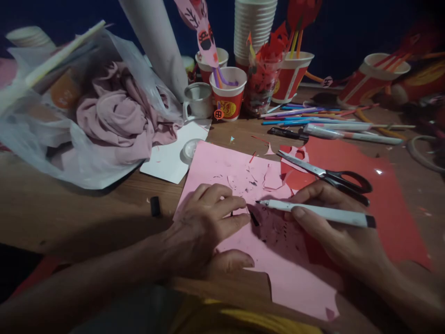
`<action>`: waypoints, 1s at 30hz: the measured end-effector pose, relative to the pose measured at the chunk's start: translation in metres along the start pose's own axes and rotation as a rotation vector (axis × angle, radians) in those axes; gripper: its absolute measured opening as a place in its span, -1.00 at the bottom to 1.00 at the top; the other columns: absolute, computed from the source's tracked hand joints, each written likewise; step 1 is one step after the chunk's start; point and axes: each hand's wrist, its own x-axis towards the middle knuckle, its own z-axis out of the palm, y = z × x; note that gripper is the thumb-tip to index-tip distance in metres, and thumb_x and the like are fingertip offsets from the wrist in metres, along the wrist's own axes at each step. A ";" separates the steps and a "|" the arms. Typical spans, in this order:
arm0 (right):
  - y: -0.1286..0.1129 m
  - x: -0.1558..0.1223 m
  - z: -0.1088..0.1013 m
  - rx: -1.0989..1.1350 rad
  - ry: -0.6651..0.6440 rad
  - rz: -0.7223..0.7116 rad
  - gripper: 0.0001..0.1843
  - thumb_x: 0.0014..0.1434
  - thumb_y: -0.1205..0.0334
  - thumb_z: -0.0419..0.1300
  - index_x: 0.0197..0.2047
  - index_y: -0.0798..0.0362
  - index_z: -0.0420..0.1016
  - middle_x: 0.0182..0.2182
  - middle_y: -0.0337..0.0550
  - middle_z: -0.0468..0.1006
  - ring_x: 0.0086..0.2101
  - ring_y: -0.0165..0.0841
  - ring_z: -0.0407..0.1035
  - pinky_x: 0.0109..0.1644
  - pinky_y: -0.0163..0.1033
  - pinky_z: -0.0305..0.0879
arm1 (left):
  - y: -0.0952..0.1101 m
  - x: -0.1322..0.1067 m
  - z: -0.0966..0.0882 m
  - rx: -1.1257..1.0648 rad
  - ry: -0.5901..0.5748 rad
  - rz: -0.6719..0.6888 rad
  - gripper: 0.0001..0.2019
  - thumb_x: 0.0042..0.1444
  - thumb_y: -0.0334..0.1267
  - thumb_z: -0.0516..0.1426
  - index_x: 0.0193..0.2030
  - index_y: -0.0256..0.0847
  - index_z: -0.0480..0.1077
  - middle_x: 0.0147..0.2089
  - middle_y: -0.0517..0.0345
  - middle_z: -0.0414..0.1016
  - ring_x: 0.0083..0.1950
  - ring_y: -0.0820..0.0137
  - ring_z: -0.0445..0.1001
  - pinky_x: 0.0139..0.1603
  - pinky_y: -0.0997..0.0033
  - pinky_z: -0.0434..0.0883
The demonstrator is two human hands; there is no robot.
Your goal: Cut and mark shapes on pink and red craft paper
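Observation:
My right hand [333, 222] grips a white marker [320, 213], its bare dark tip pointing left just above the pink paper [292, 269]. Flat on that sheet lies my left hand [215, 218], fingers stretched out and pressing it. A small dark piece [255, 218] shows beside the left fingertips; I cannot make out what it is. Dark marks and pink scraps [273, 178] cover the paper. Left of the sheet rests a black marker cap [155, 206]. Scissors [330, 176] with black handles lie partly spread beyond my right hand, over red paper [392, 199].
A plastic bag [104, 174] with pink cloth [111, 111] stands at the left. Paper cups [227, 95], a grey mug [200, 99] and a stack of white cups [255, 28] line the back. Several coloured sticks [306, 112] and pens [354, 133] lie at the right rear.

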 end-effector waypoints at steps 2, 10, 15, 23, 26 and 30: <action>-0.001 -0.001 0.001 -0.003 -0.028 -0.012 -0.94 0.01 0.21 0.16 -0.45 -0.03 0.35 -0.64 -0.31 0.47 -0.66 -0.45 0.30 -0.69 -0.41 0.21 | 0.001 0.000 0.001 0.005 -0.003 0.017 -0.50 0.06 0.13 -0.05 -0.13 -0.27 0.39 -0.05 -0.04 0.40 -0.09 0.14 0.21 -0.16 0.08 0.16; 0.000 0.000 0.006 -0.050 -0.030 -0.081 -0.97 -0.02 0.24 0.15 -0.46 -0.06 0.36 -0.69 -0.35 0.48 -0.71 -0.45 0.31 -0.75 -0.42 0.20 | -0.003 0.000 -0.001 0.000 -0.073 0.079 -0.51 0.08 0.11 -0.04 -0.14 -0.30 0.39 0.03 -0.08 0.34 -0.08 0.16 0.21 -0.17 0.12 0.19; -0.003 -0.001 0.007 -0.017 -0.067 -0.130 -0.94 0.00 0.31 0.15 -0.45 -0.05 0.34 -0.64 -0.37 0.53 -0.64 -0.47 0.39 -0.64 -0.47 0.29 | -0.002 0.000 0.002 -0.016 -0.052 0.076 -0.48 0.08 0.12 -0.06 -0.11 -0.31 0.37 0.00 -0.11 0.35 -0.09 0.16 0.21 -0.16 0.11 0.18; -0.004 -0.002 0.008 -0.089 -0.068 -0.120 -0.94 0.00 0.30 0.14 -0.47 -0.02 0.32 -0.67 -0.35 0.51 -0.68 -0.46 0.35 -0.68 -0.44 0.25 | -0.001 0.000 0.005 -0.024 -0.025 0.072 -0.49 0.08 0.12 -0.05 -0.14 -0.32 0.38 -0.04 -0.11 0.36 -0.09 0.15 0.21 -0.15 0.09 0.16; -0.005 -0.002 0.008 -0.092 -0.087 -0.117 -0.92 0.00 0.34 0.13 -0.45 -0.03 0.32 -0.64 -0.37 0.52 -0.65 -0.48 0.38 -0.66 -0.47 0.26 | -0.002 0.000 0.005 -0.016 -0.030 0.082 -0.49 0.08 0.13 -0.05 -0.14 -0.31 0.38 -0.04 -0.10 0.36 -0.09 0.16 0.21 -0.16 0.10 0.17; -0.005 -0.002 0.009 -0.058 -0.112 -0.116 -0.89 0.01 0.38 0.12 -0.43 -0.04 0.30 -0.61 -0.40 0.54 -0.61 -0.50 0.41 -0.59 -0.50 0.31 | -0.002 -0.001 0.007 -0.015 -0.007 0.073 -0.49 0.08 0.13 -0.06 -0.15 -0.31 0.38 -0.03 -0.11 0.35 -0.09 0.16 0.21 -0.16 0.10 0.16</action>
